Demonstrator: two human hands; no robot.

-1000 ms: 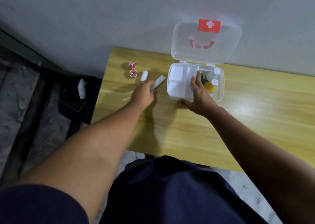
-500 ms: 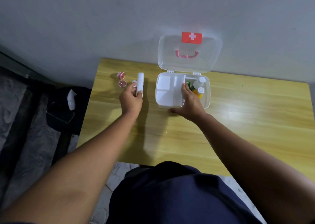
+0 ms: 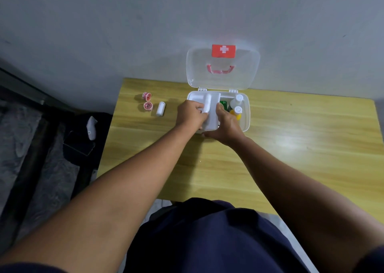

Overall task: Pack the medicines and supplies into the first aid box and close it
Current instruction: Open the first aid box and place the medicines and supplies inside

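- The only marking you could read was on the first aid box [image 3: 245, 114]: a red label [image 3: 223, 50] with a white cross, high on the clear lid [image 3: 223, 69], above a pink handle [image 3: 220, 70]. No writing was legible anywhere.
- The box was white and stood at the back of the yellow wood-grain worktop [image 3: 291, 148], its lid raised upright against the grey wall.
- Your left hand [image 3: 190, 114] had its fingers closed around a white roll [image 3: 207, 104] over the box's left compartments; the roll's long axis ran from you toward the lid.
- Your right hand [image 3: 226, 125] lay on the box's near edge, fingers reaching over the rim, thumb along the front wall; whether it gripped anything, you could not tell.
- In the box's right compartment sat a white bottle [image 3: 236, 100], an orange bottle with a white cap [image 3: 237, 111] and something green [image 3: 223, 104].
- Left of the box lay a second white roll [image 3: 160, 108], pointing toward the wall, and further left two small pink tape rolls [image 3: 147, 100].
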